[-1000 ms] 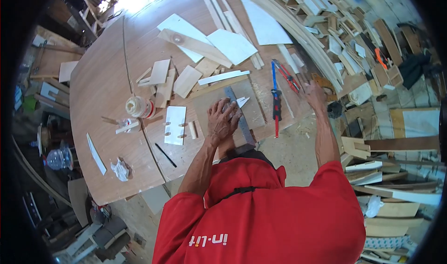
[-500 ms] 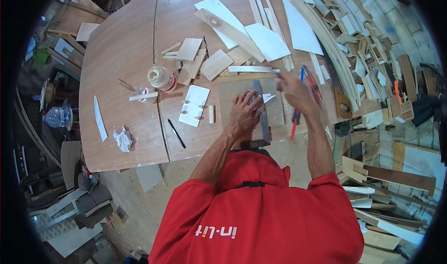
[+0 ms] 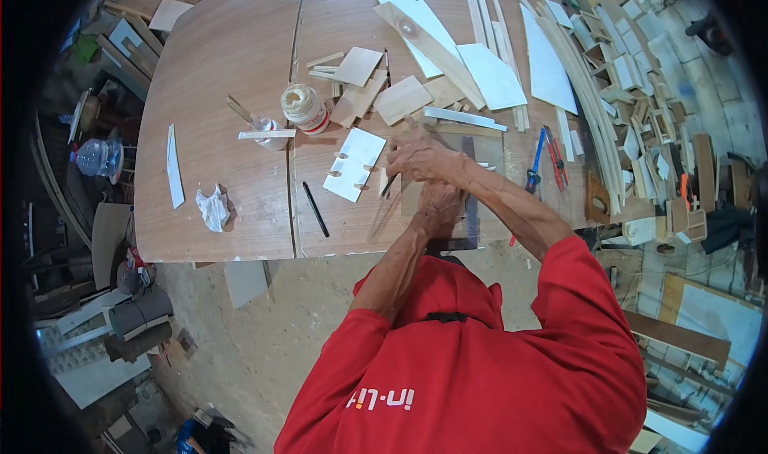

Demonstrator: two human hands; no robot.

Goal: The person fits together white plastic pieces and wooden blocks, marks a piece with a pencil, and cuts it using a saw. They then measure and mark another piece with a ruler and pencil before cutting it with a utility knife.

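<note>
Near the front edge of the brown wooden table (image 3: 224, 78), the right hand (image 3: 428, 160) crosses the left hand (image 3: 442, 200), grips unclear; bumping could shift the dark L-shaped square (image 3: 471, 214).

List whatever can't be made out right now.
All in the head view:
- Left hand: fingers hidden behind the right hand.
- Right hand: motion blur obscures its finger positions.
- Dark bar: partly covered by the right forearm.
- Jar: label lettering too small to read.
</note>
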